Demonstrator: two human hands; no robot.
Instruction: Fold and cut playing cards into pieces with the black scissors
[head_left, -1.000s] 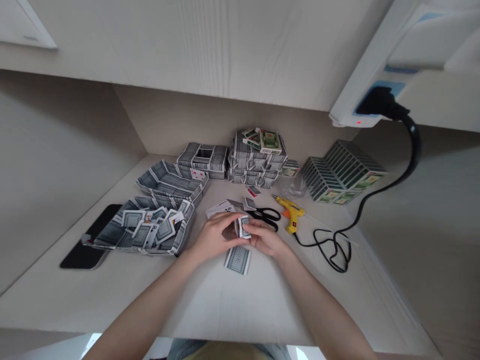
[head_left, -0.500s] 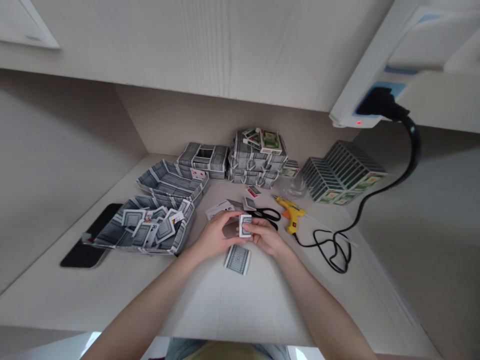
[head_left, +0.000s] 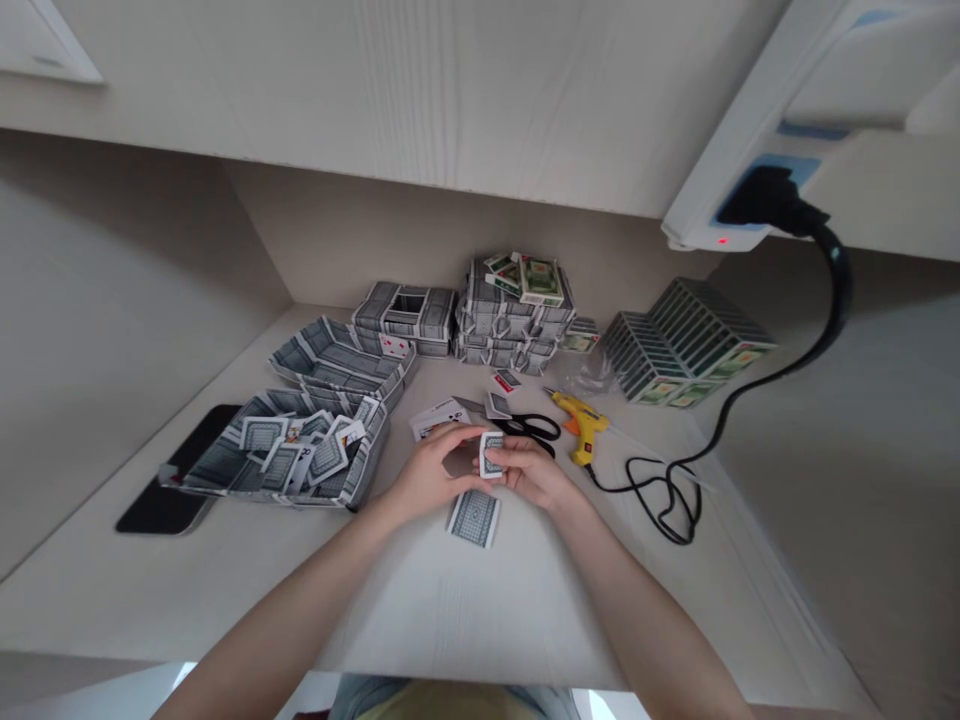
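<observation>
Between my hands, above the table, is a folded playing card (head_left: 491, 452) with a grey patterned back. My right hand (head_left: 534, 472) pinches it, thumb on its face. My left hand (head_left: 429, 474) curves round the card's left side, fingertips at its top and bottom edges. Another playing card (head_left: 474, 518) lies back up on the table just below my hands. Beyond them are black-handled scissors (head_left: 534, 430), partly covered by a small folded card (head_left: 497, 405), and a white card (head_left: 439, 416) showing its face.
Left stands an open card-built box (head_left: 367, 470) holding loose cards, over a black phone (head_left: 169, 508). An empty card tray (head_left: 337, 355) and stacked card boxes (head_left: 514, 325) stand behind. Right are a yellow glue gun (head_left: 583, 425), its black cord (head_left: 667, 500) and stacked card packs (head_left: 697, 345).
Both hands keep nearly the same pose around the folded card. The whole view has shifted slightly; nothing on the table has visibly been moved.
</observation>
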